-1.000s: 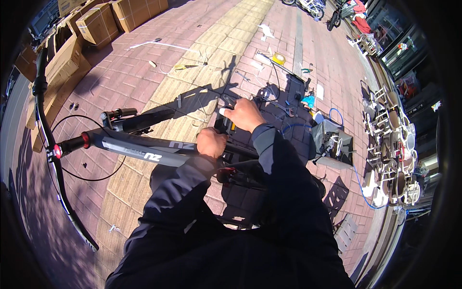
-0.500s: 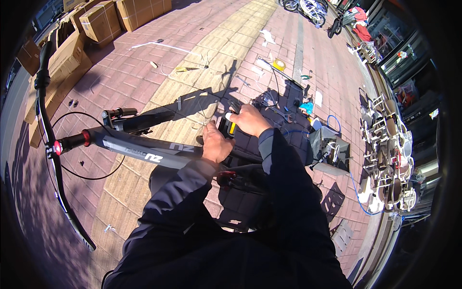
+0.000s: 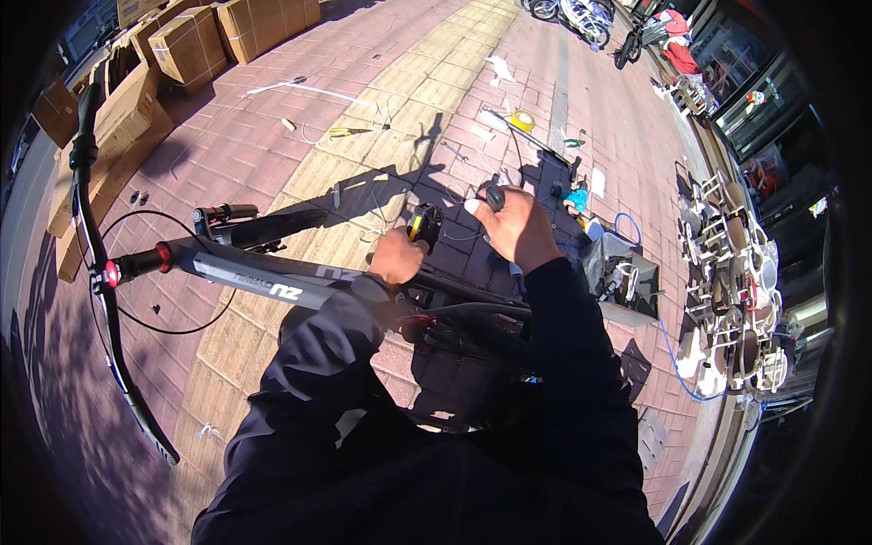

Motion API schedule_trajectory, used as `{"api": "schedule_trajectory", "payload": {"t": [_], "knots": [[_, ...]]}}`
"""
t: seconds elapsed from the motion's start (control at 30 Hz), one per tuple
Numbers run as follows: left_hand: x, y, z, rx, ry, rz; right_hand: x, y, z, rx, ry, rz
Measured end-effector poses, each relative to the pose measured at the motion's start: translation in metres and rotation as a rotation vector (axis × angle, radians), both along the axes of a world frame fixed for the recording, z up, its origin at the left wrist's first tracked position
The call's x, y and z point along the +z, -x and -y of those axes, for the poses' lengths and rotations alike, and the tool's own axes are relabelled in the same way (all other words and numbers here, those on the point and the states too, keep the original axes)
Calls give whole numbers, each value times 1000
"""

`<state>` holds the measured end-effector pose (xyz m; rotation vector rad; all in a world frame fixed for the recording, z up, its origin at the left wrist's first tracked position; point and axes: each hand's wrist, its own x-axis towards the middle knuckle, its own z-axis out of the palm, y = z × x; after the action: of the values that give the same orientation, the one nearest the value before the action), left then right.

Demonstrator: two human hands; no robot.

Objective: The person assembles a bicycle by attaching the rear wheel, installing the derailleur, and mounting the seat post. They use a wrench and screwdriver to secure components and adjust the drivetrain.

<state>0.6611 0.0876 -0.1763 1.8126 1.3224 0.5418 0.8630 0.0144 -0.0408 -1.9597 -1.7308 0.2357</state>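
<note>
A grey-and-black bicycle frame [image 3: 263, 283] lies across in front of me, its handlebar [image 3: 113, 327] at the left. My left hand [image 3: 398, 257] is closed on a black piece with a yellow strip [image 3: 421, 225] that looks like a pedal, beyond the frame. Up and to the right of it, my right hand [image 3: 520, 227] is closed round a tool with a rounded black handle end [image 3: 495, 197]; the tool's other end cannot be made out. A white covering shows on the right thumb. Under my forearms lie dark bike parts and a red part [image 3: 418, 324].
Cardboard boxes [image 3: 186, 45] stand at the far left. Yellow-handled pliers [image 3: 350, 132], a yellow tape roll [image 3: 522, 121] and other tools lie on the paving. A grey bin [image 3: 627, 282] of parts is at the right, with a blue hose [image 3: 672, 350] and stacked white-and-brown parts [image 3: 740, 282] beyond.
My right hand has moved right and away from the left hand, with the black handle end now showing. The left hand has shifted slightly; the yellow-striped piece now shows more plainly.
</note>
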Motion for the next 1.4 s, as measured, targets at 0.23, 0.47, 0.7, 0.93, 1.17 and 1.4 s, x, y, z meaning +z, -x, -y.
{"api": "schedule_trajectory", "payload": {"t": [0.23, 0.47, 0.7, 0.93, 1.17, 1.4], "knots": [[-30, 14, -43, -250, 231, 255, 3, -47, 93, -87, -216, -1284], [-26, 16, -42, -264, 246, 219, -45, -46, 146, -421, -483, -1645], [-9, 15, -31, -3, 679, 540, -86, -28, 137, -450, -504, -1808], [-8, 11, -30, -46, 466, 427, -110, -28, 137, -472, -434, -1918], [-12, 18, -37, -375, 47, 177, -53, 16, 130, -249, -447, -1709], [-11, 9, -34, 23, 752, 526, 11, 130, 123, 65, -376, -875]]}}
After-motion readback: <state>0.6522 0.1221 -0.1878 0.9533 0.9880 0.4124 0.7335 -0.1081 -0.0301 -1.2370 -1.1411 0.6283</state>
